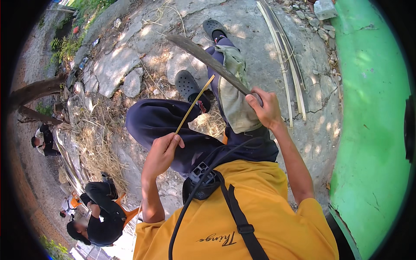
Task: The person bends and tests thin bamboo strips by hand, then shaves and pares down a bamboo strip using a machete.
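Note:
My right hand (pixel 266 108) is wrapped round the handle end of a machete (pixel 208 60), whose long dark blade slants up and to the left over my right leg. Between the fingers of my left hand (pixel 161 157), a thin yellowish bamboo strip (pixel 195 104) points up and to the right. The strip's upper tip lies just below the blade, and whether they touch I cannot tell. A grey-green cloth (pixel 238 104) covers part of my right leg, underneath the blade.
Long split bamboo strips (pixel 288 60) lie on the cracked concrete at the right, beside a green wall (pixel 372 108). Dry shavings (pixel 97 151) are heaped at the left. A person in black (pixel 104 212) sits on an orange chair, with other people farther off. A black cable (pixel 184 208) crosses my front.

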`<state>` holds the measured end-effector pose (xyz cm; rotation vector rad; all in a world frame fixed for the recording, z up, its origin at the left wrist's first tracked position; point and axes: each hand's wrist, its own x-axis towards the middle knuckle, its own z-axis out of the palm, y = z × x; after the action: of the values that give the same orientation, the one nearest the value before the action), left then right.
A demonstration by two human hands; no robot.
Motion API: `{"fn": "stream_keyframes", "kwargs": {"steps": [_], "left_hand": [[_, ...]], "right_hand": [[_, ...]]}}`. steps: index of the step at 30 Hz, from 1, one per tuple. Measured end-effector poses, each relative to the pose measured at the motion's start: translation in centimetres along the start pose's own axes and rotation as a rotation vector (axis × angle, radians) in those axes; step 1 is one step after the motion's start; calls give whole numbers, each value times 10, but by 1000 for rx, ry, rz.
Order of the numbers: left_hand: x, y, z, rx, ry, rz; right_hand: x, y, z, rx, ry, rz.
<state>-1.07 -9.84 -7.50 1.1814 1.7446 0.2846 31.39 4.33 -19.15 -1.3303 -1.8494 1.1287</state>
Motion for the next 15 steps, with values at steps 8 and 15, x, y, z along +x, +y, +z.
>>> {"fn": "stream_keyframes", "kwargs": {"steps": [8, 15], "left_hand": [[29, 50, -28, 346, 311, 209], [108, 89, -34, 452, 490, 382]], "right_hand": [[-39, 46, -9, 382, 191, 289], [-58, 164, 5, -226, 366, 460]]}}
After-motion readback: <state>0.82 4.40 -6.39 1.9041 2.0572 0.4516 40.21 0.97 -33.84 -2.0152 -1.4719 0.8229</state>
